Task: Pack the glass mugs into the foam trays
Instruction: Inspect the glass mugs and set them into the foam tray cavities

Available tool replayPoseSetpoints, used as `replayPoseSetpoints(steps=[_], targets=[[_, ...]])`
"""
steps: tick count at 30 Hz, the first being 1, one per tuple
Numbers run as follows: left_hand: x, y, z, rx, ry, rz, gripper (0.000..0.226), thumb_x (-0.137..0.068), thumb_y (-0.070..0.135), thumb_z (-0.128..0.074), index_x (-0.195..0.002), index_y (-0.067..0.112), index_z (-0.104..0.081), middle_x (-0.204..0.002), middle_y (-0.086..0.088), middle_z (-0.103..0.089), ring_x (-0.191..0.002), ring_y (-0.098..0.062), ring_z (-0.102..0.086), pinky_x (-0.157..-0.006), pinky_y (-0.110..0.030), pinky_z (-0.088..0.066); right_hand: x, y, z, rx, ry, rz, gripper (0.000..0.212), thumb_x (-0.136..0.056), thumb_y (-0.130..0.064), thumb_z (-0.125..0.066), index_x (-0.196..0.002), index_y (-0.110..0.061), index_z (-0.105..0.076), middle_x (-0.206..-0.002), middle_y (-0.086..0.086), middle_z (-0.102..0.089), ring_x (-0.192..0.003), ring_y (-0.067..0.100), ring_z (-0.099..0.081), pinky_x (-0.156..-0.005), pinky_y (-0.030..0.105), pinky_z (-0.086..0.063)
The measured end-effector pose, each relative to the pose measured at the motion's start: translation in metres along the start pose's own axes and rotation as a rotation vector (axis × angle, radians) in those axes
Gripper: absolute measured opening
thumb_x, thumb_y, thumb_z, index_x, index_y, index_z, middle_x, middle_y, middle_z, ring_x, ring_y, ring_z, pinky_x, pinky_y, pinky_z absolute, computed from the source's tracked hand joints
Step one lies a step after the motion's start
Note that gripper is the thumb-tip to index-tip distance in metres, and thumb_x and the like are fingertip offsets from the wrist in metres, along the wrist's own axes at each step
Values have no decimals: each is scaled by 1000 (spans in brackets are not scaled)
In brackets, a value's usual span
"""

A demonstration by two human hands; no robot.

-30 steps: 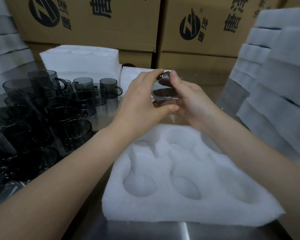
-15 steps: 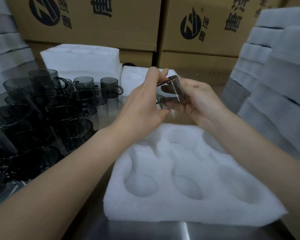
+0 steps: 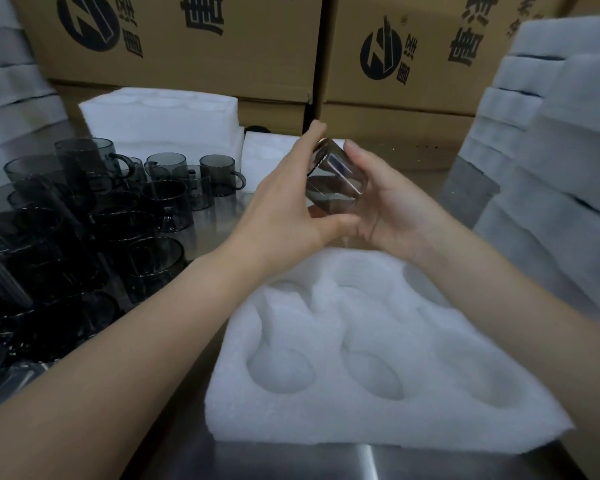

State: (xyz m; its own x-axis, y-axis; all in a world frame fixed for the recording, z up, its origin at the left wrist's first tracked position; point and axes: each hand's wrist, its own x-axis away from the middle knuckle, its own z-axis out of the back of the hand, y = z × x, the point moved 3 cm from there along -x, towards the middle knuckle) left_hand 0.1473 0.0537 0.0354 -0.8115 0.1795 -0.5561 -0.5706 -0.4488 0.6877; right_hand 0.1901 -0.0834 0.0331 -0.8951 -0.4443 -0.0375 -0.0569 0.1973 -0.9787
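Above the tray (image 3: 326, 427), left hand (image 3: 281, 209) and right hand (image 3: 395, 209) grip a seemingly smoke-grey mug (image 3: 336, 181).

We cannot tell where the handle of the held mug (image 3: 336, 183) sits: our left hand (image 3: 281, 209) covers its left side. The dark mugs (image 3: 84, 244) at left overlap and run off the edge. The foam stack (image 3: 561, 174) at right is blurred and cut off.

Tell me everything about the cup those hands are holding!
The glass mug is smoky grey and see-through, with shiny reflections. It is tilted on its side in the air, over the far end of the white foam tray, not in any hollow. The left hand and the right hand grip it from both sides. Its handle is hidden.
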Motion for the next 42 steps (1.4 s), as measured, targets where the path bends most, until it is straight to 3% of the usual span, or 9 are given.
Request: replayPoseSetpoints(steps=[11,15,18,21,27,29,31,35,42], targets=[[-1,-1,-5,-132,-86,-45,84,-88,27,-69,-154,18,-17,-161,2,-20,-141,1,-20,-96,8,-14,2,-3,0,138,228,122,19,-96,-28,-60,-95,-10,-66,-86,9,-72,-67,29,-69,-49,34,-53],[0,4,-7,-152,-106,-69,76,-94,27,-61,-154,18,-15,-162,1,-13,-147,-11,-16,-115,-15,-15,1,-4,-2,126,252,119,29,-100,-28,-54,-110,-2,-63,-84,10,-73,-64,26,-68,-46,33,-52],[1,7,-4,-90,-29,-17,61,-98,27,-54,-151,18,-26,-154,2,-36,-120,2,-53,-99,-13,-39,1,-3,-6,106,158,78,45,-100,-42,-50,-122,-5,-61,-98,14,-70,-80,28,-66,-58,37,-56],[1,4,3,27,105,52,41,-100,25,-50,-140,15,-45,-92,17,-63,-76,19,-57,-66,1,-38,2,-2,-10,127,36,84,33,-99,-40,-52,-108,-12,-67,-92,8,-67,-76,21,-66,-70,40,-59],[-1,0,10,77,247,91,36,-105,24,-38,-133,12,-57,-92,18,-60,-92,-4,-60,-76,-9,-40,6,-2,-13,191,-7,126,35,-97,-27,-58,-126,-8,-58,-109,15,-63,-85,24,-66,-72,37,-57],[-2,-3,9,89,258,90,36,-105,21,-37,-133,12,-58,-102,-2,-62,-80,-12,-58,-67,-20,-38,6,-2,-13,209,-7,140,31,-96,-25,-59,-126,-15,-59,-115,21,-61,-94,30,-64,-71,37,-57],[-2,-7,10,139,277,113,34,-105,22,-38,-129,15,-61,-65,3,-60,-67,3,-54,-67,-12,-37,5,-2,-11,218,-8,149,38,-96,-22,-61,-133,-22,-56,-122,22,-59,-102,35,-62,-69,39,-57],[-1,-19,13,396,353,326,34,-105,35,-33,-109,25,-65,-109,7,-69,-104,-9,-65,-98,-38,-50,8,-6,-9,219,-76,194,52,-95,-20,-62,-141,-37,-44,-133,10,-56,-104,35,-67,-64,42,-59],[-3,-26,13,368,326,479,24,-94,13,-50,-75,17,-64,-68,0,-70,-57,-17,-65,-60,-29,-49,15,-22,-16,65,-244,148,31,-83,-1,-49,-105,-13,-68,-113,17,-60,-97,35,-63,-70,41,-57]])
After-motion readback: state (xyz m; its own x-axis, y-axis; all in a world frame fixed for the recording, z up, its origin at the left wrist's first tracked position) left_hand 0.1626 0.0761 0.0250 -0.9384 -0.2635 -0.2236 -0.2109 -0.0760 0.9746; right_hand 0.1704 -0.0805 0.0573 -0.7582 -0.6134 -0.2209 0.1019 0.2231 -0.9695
